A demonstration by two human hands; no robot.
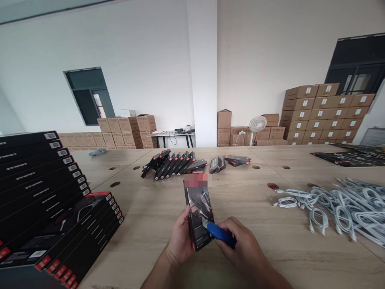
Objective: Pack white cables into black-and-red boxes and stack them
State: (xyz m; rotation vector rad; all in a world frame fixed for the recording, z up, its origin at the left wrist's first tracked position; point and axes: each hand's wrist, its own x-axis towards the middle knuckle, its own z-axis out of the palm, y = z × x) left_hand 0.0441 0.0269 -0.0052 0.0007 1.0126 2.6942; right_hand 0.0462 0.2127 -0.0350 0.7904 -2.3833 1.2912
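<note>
My left hand [182, 237] grips a slim black box [201, 212] with a printed picture on its front, thumb along its left edge. The box is tilted in front of me; its red top part is blurred out. In my right hand [240, 243], the fingers are wrapped round a tool with a blue handle [221, 234] that looks like a scraper. Its short pale flat end [205, 223] lies against the lower right face of the box. Whether that end is under anything on the box I cannot tell.
Tall stacks of black boxes [90, 228] stand at the left. Several similar boxes [173, 165] lean in a row farther back. Coiled white cables [339, 204] cover the table's [144, 224] right side, with flat printed sheets [345, 157] behind. Cartons [325, 114] and a fan [258, 125] stand beyond.
</note>
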